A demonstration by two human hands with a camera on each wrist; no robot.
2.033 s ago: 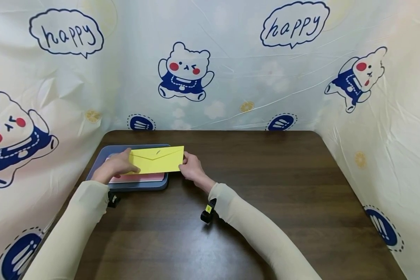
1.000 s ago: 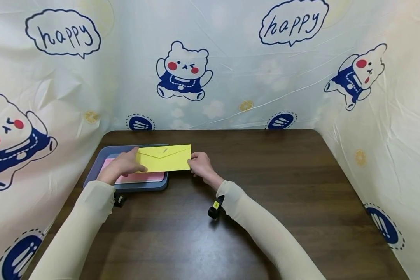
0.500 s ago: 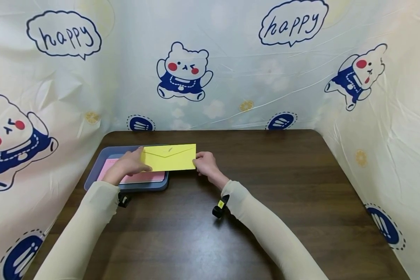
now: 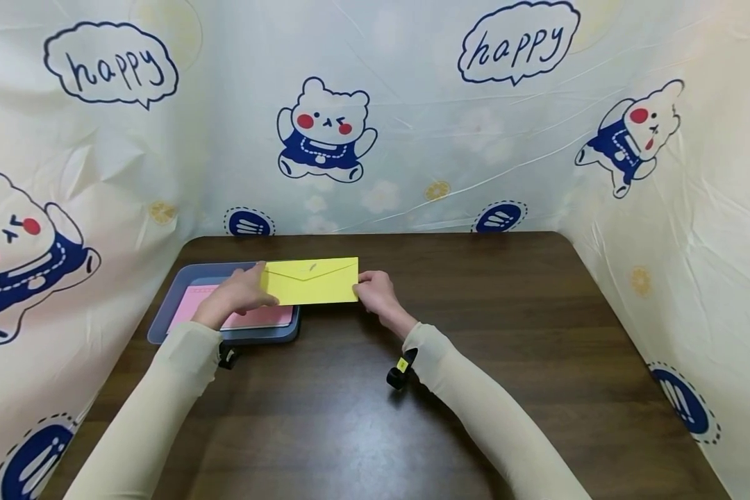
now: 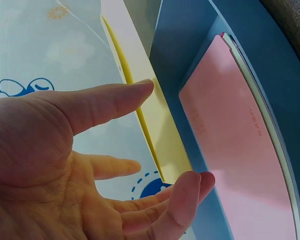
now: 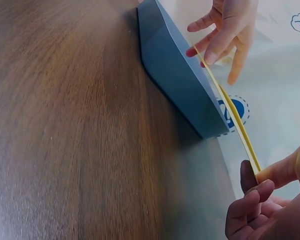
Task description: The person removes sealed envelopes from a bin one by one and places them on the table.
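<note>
Here's the right hand [image 4: 378, 292] pinching the envelope [image 4: 312, 280] by its right end, the left hand [image 4: 240, 292] loosely grasping the other between thumb and fingers, the envelope up over the tray's [image 4: 262, 336] right side, jutting past the rim, pink paper [image 4: 259, 317] lying inside!

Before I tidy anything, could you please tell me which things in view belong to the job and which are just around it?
Job, as I judge it: yellow envelope; left hand and right hand, at its two ends; blue tray; pink-topped stack inside the tray.
Just surroundings: brown table; patterned backdrop; wrist cameras.
</note>
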